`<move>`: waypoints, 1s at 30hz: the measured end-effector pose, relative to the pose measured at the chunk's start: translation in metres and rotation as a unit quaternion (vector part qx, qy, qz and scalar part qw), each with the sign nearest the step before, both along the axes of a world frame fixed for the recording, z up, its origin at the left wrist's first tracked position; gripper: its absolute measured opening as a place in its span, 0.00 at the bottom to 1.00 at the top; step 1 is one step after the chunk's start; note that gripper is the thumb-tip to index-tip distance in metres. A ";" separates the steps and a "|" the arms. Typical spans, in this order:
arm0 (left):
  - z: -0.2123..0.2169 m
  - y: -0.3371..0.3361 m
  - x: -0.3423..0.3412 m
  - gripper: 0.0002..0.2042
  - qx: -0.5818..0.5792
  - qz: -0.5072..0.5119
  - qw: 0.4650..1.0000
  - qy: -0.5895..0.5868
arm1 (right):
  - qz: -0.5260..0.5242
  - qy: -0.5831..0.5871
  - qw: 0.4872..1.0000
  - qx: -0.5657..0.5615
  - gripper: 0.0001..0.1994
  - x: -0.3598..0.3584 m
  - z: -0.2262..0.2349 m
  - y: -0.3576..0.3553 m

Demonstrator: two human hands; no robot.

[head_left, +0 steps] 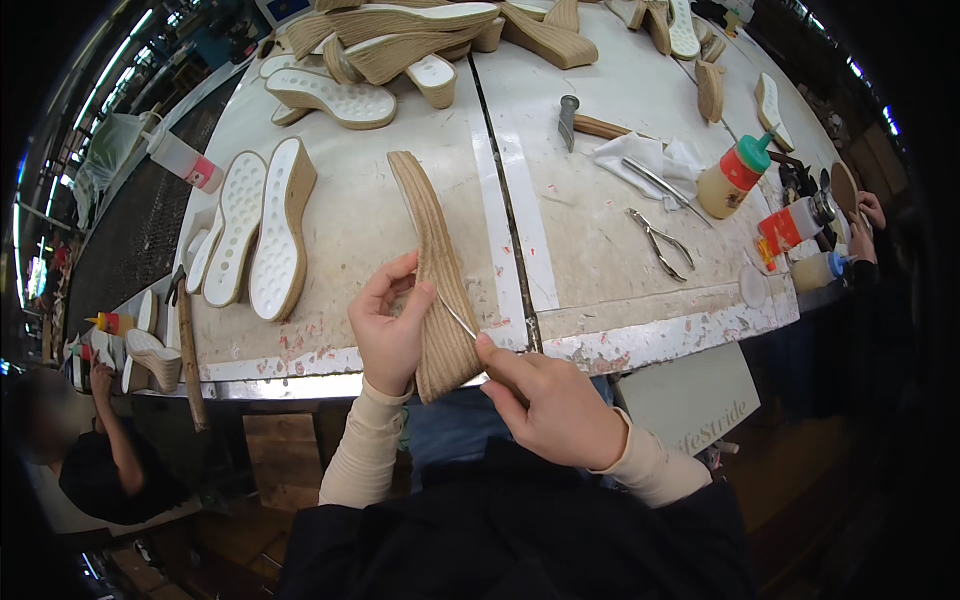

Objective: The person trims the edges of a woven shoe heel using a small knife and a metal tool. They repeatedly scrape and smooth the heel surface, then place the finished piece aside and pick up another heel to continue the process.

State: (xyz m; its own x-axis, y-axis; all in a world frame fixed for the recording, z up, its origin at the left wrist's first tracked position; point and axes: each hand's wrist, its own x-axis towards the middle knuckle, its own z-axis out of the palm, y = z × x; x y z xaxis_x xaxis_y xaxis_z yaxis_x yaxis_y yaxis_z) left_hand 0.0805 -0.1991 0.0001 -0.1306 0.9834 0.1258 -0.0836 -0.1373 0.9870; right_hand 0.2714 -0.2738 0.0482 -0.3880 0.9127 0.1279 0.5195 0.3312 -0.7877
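Note:
A tan, rope-textured wedge shoe sole (447, 250) stands on its side at the table's front edge, thick heel end toward me. My left hand (388, 325) grips its left side near the middle, thumb on the ribbed face. In my right hand (550, 400) is a thin metal tool (458, 318), its handle hidden by my fingers. The shaft lies against the ribbed side, and its tip ends close to my left thumb. What kind of tool it is I cannot make out.
White-topped wedge soles (280, 230) lie at left; a pile of soles (400, 45) is at the back. At right are a hammer (569, 120), nippers (660, 245), a white cloth (650, 158) and a green-capped glue bottle (735, 178). Other people work at both sides.

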 end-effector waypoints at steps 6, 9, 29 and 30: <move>0.004 0.001 0.001 0.17 -0.004 -0.010 1.000 -0.004 | 0.065 -0.009 0.997 -0.038 0.20 0.031 0.024 -0.001; 0.006 0.001 -0.001 0.18 -0.004 -0.025 0.999 -0.025 | 0.049 0.036 0.995 -0.074 0.17 0.036 0.028 0.006; 0.003 0.000 -0.001 0.19 0.007 -0.033 0.999 0.021 | 0.128 -0.071 0.989 -0.034 0.18 0.028 0.037 0.033; 0.005 0.000 -0.001 0.18 -0.003 -0.038 0.999 0.029 | 0.116 -0.085 0.989 -0.036 0.18 0.026 0.036 0.027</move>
